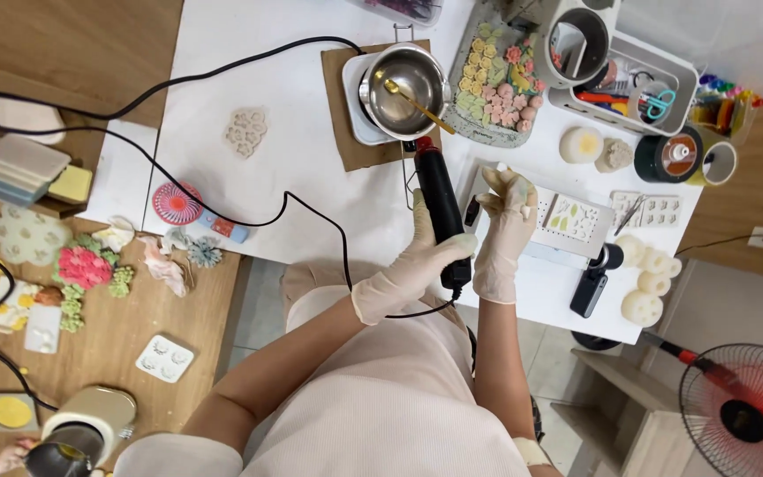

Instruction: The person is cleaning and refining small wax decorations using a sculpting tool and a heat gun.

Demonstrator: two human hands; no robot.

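Note:
My left hand (412,269), in a pale glove, grips a black corded heat tool (439,208) by its body. The tool's nozzle end points up toward a steel pot (404,88) with a gold spoon (417,104) in it, standing on a small white hotplate. My right hand (505,234), gloved and paint-stained, pinches a small white piece at its fingertips. It hovers over the left end of a white mould tray (576,219) with leaf-shaped cavities. The two hands are close together at the white table's (302,177) front edge.
A grey tray of small coloured flowers (496,79) lies behind the mould. White flower-shaped candles (646,278) and a black device sit at the right. An organiser bin (624,75) stands at the back right, and a red fan (744,411) on the floor. Cables cross the table; craft pieces cover the wooden desk at the left.

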